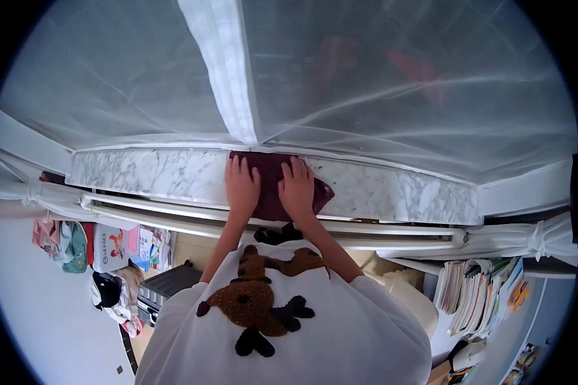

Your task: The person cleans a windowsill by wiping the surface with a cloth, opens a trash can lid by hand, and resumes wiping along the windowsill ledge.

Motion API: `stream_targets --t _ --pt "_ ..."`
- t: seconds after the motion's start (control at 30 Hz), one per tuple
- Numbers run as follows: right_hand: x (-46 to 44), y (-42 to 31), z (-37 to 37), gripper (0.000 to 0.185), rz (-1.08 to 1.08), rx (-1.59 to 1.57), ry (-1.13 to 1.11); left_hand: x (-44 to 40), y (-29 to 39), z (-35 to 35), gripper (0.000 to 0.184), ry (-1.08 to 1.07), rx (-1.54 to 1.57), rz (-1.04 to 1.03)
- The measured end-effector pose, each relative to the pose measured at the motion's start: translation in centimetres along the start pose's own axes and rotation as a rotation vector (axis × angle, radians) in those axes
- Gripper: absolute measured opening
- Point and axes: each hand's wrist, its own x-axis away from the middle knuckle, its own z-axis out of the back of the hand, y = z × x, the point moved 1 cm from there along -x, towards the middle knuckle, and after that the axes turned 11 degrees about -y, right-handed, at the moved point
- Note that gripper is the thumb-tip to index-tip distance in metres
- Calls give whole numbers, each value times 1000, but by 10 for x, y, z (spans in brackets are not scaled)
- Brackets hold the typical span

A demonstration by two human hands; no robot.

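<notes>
A dark maroon cloth (270, 176) lies across the white, grey-veined marble windowsill (392, 189). My left hand (242, 186) presses flat on the cloth's left side, fingers stretched toward the window. On its right side rests my right hand (297, 187), also flat with fingers extended. Between the two hands the cloth is spread out, and its right corner sticks out past my right hand. Part of the cloth is hidden under both palms.
Clear plastic sheeting (398, 83) with a white vertical strip (221, 64) covers the window behind the sill. A white rail (173, 210) runs along the sill's front. Stacked books (478, 292) stand at right; a dark suitcase (167, 285) and clothes (70, 247) are at left.
</notes>
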Motion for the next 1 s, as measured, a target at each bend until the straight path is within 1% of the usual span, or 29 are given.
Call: stream_targets --t 0.03,0.07,0.13,0.2,0.23,0.37,0.5,0.57,0.77,0.9,0.97,1.0 --pt "2 2 1 41 -39 -6 4 3 8 -5 45 3 -103 -28" --pt "3 5 3 41 -30 -7 -3 6 13 -10 51 5 -206 -57" --pt "6 9 9 40 -76 19 60 8 18 -15 53 20 -212 -66" --pt "7 5 13 41 -79 52 66 10 23 -18 59 39 -220 -104" --pt "6 2 12 42 -83 84 56 9 24 -18 58 66 -170 -95" --pt "4 1 5 43 -70 174 5 7 25 -16 59 52 -133 -30" --pt "2 -3 -2 42 -43 170 20 5 14 -14 59 92 -136 -57" --pt "-1 -9 -8 42 -34 183 -29 3 6 -11 58 86 -129 -39" --pt "-15 -39 -25 36 75 186 22 -2 -26 6 58 177 -151 -19" --pt "-26 -64 -39 36 66 193 23 -8 -54 19 58 182 -185 -20" --pt "-32 -78 -47 39 48 178 -42 -11 -69 28 58 165 -169 -14" --pt "-35 -85 -50 39 48 179 -39 -12 -75 33 58 168 -169 -15"
